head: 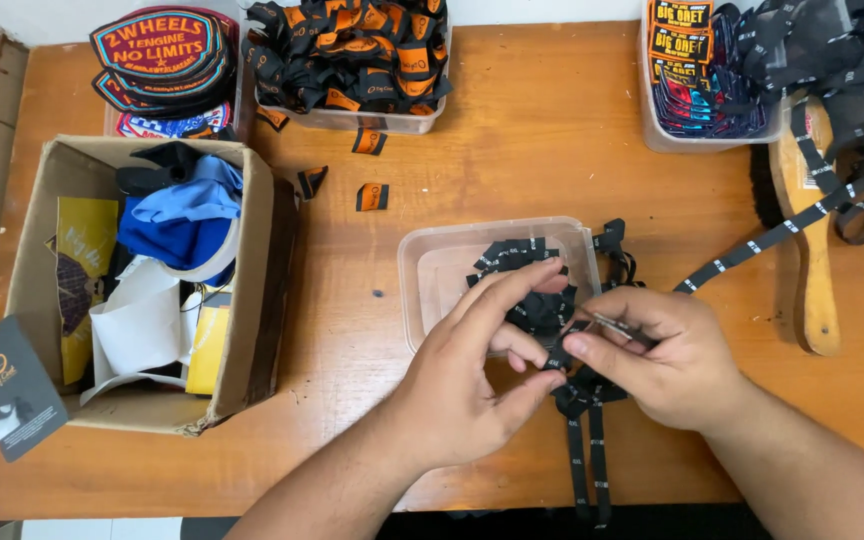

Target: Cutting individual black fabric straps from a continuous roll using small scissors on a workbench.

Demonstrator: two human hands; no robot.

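A: Quick check, near to far. What've you got in hand?

B: Your left hand [462, 385] and right hand [667, 355] meet at the desk [352, 330] front edge. Right fingers pinch a small pair of metal snips [617, 325] w/ the black label ribbon [582, 440]; two tails of it hang down past the edge. Left thumb & bent finger pinch the ribbon just beside the blades, other left fingers spread out over the tub.

A: Step?

B: Looks like you're mid-cut, taking one label off the strip. Judgement only, can't see the blades close.

A: Where do pieces land?

B: Clear plastic tub [432, 270] right behind your hands, w/ cut black labels [517, 260] piled inside. Ribbon runs off right, past a wooden brush [817, 290], to a black tangle at far right.

A: What does the next move call for?

B: I'd say keep the strip taut, blades square on the gap between prints, then drop the piece in the tub.

A: Further back?

B: Cardboard box [257, 290] at left w/ blue cloth & paper. Two loose orange-black tags [372, 197] mid desk. Far edge: stack of embroidered patches [157, 50], bin of orange-black tags [352, 55], bin of patches [702, 70].
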